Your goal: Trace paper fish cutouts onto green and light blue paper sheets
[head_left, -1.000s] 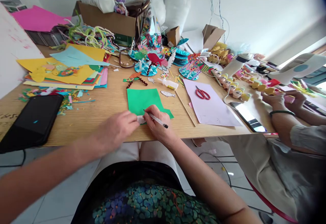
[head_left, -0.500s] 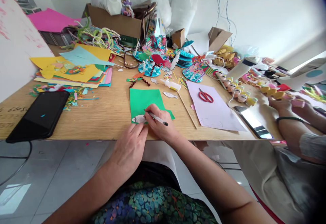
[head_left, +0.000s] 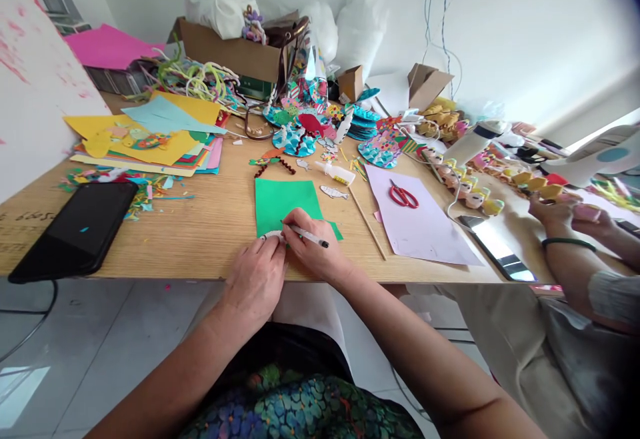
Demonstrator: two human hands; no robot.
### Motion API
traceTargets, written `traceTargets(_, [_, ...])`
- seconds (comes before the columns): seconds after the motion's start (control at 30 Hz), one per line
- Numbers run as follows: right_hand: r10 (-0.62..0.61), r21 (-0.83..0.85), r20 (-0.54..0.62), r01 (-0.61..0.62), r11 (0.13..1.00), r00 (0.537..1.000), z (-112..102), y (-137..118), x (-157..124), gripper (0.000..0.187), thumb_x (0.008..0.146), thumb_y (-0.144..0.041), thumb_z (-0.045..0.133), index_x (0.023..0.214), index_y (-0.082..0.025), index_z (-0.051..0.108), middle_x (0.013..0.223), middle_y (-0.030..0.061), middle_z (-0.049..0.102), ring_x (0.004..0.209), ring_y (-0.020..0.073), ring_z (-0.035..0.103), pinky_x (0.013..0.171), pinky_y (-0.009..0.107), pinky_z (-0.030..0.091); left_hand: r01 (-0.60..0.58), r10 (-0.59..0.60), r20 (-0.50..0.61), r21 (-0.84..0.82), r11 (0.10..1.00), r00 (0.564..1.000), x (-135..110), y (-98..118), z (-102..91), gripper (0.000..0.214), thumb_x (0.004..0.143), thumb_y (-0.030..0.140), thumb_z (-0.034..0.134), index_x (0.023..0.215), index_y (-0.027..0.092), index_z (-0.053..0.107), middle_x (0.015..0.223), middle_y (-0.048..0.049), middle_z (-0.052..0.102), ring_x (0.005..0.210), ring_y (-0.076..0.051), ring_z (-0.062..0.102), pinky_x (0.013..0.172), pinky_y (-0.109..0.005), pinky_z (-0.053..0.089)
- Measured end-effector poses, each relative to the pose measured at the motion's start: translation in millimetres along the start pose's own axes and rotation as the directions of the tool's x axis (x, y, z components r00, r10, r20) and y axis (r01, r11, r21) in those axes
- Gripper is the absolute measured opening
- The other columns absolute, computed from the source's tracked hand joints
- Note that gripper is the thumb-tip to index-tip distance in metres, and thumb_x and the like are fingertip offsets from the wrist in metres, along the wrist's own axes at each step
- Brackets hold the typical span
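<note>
A sheet of green paper (head_left: 287,200) lies at the table's front edge. On its near edge is a white paper fish cutout (head_left: 273,234), mostly hidden by my fingers. My left hand (head_left: 256,276) is closed, its fingers together and pressed down on the fish. My right hand (head_left: 313,249) is closed around a black-capped pen (head_left: 311,234), with the pen's tip at the fish's upper edge. Another drawn fish cutout (head_left: 334,192) and a white glue bottle (head_left: 336,172) lie beyond the green sheet.
Right of the green sheet lie a wooden stick (head_left: 367,222) and red scissors (head_left: 403,194) on lilac paper (head_left: 425,232). At left are a black tablet (head_left: 75,229) and stacked coloured paper (head_left: 145,152). A co-worker's hands (head_left: 560,216) hold something pink at far right.
My left hand's fingers have moved forward over the fish cutout, covering more of it. The pen tip has shifted slightly along the fish's edge. The whole view has tilted a little.
</note>
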State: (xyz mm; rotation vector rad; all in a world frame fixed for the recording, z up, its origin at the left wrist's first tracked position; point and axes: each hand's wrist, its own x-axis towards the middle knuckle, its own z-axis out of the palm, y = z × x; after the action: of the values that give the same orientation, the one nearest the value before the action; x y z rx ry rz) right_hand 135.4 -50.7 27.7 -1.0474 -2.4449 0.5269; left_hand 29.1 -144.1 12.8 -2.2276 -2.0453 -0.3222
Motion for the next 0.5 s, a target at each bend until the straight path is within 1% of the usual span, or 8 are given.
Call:
traceTargets(0.07, [0.003, 0.079, 0.021, -0.005, 0.997, 1.0, -2, 0, 3, 0.009, 0.084, -0.022, 0.045, 0.083, -0.021, 0.054, 0.07, 0.0002, 0.066, 0.063, 0.0136, 0.06, 0.058, 0.022, 0.037, -0.001, 0.0, 0.004, 0.037, 0.999, 1.0, -1, 0, 0.8, 0.029, 0.089, 0.015, 0.041, 0.112, 0.014, 0.058, 0.108, -0.0101, 0.063, 0.094, -0.025, 0.059, 0.075, -0.037, 0.049])
traceTargets(0.13, [0.005, 0.227, 0.047, -0.015, 0.974, 0.999, -2, 2, 7, 0.007, 0.082, -0.019, 0.047, 0.079, -0.02, 0.052, 0.067, -0.0013, 0.064, 0.062, 0.0121, 0.06, 0.058, 0.021, 0.039, -0.005, 0.004, 0.011, 0.058, 0.998, 1.0, -1, 1, 1.4, 0.03, 0.088, 0.014, 0.041, 0.113, 0.012, 0.058, 0.108, -0.0106, 0.063, 0.094, -0.025, 0.059, 0.073, -0.037, 0.049])
traceTargets(0.2, [0.017, 0.392, 0.09, -0.051, 0.918, 0.996, -2, 4, 12, 0.005, 0.079, -0.017, 0.047, 0.075, -0.02, 0.05, 0.063, -0.0035, 0.06, 0.059, 0.0104, 0.059, 0.055, 0.019, 0.04, -0.007, 0.006, 0.012, 0.071, 0.997, 1.0, -1, 1, 1.8, 0.03, 0.088, 0.014, 0.039, 0.112, 0.013, 0.058, 0.106, -0.0104, 0.064, 0.092, -0.025, 0.06, 0.071, -0.037, 0.049])
traceTargets(0.27, [0.043, 0.476, 0.13, -0.101, 0.874, 0.991, -1, 4, 18, 0.006, 0.075, -0.014, 0.047, 0.072, -0.02, 0.048, 0.058, -0.0055, 0.056, 0.055, 0.0092, 0.057, 0.052, 0.019, 0.04, -0.003, 0.003, 0.01, 0.085, 0.996, 1.0, -1, 1, 2.0, 0.031, 0.088, 0.013, 0.038, 0.112, 0.013, 0.058, 0.104, -0.0099, 0.064, 0.087, -0.024, 0.061, 0.069, -0.037, 0.049])
traceTargets(0.33, [0.062, 0.469, 0.151, -0.127, 0.874, 0.987, 1, 4, 22, 0.007, 0.073, -0.013, 0.047, 0.071, -0.019, 0.048, 0.054, -0.0065, 0.053, 0.052, 0.0088, 0.054, 0.05, 0.018, 0.038, 0.0, -0.001, 0.017, 0.091, 0.996, 1.0, -1, 2, 1.9, 0.032, 0.088, 0.013, 0.037, 0.113, 0.013, 0.057, 0.103, -0.0097, 0.064, 0.081, -0.022, 0.062, 0.067, -0.037, 0.048])
traceTargets(0.5, [0.055, 0.399, 0.148, -0.11, 0.91, 0.988, 3, 0, 26, 0.007, 0.071, -0.013, 0.047, 0.069, -0.019, 0.049, 0.053, -0.0069, 0.05, 0.05, 0.0083, 0.049, 0.047, 0.019, 0.034, 0.005, -0.01, 0.063, 0.081, 0.997, 0.998, -1, 2, 0.1, 0.032, 0.088, 0.013, 0.038, 0.113, 0.013, 0.058, 0.104, -0.0099, 0.064, 0.075, -0.021, 0.062, 0.066, -0.036, 0.048])
